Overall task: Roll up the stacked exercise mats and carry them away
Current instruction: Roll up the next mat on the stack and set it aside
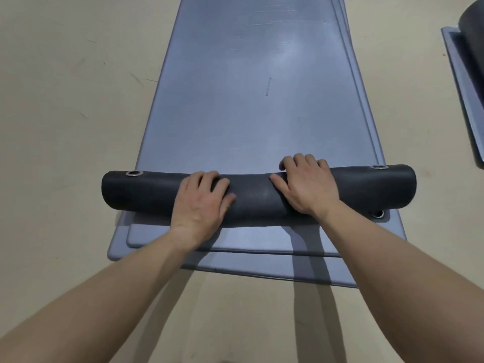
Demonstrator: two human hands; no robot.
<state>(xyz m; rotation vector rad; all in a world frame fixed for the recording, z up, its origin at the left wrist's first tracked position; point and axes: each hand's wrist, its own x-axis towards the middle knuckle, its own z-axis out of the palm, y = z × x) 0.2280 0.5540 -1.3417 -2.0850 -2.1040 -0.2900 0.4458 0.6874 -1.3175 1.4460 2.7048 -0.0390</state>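
Several blue-grey exercise mats [243, 100] lie stacked on the floor, stretching away from me. The near end of the top mat is curled into a short dark roll [146, 191] lying across the stack, with metal eyelets near both ends. My left hand [201, 203] lies on the roll left of its middle, fingers curled over the top. My right hand [306, 183] grips the roll right of the middle, fingertips hooked over its far side. The lower mats' near edges [251, 247] show under my wrists.
The beige floor [65, 100] surrounds the stack. At the right edge lies another flat mat [463, 82] with a dark rolled mat [474, 22] on its far end, partly cut off by the frame.
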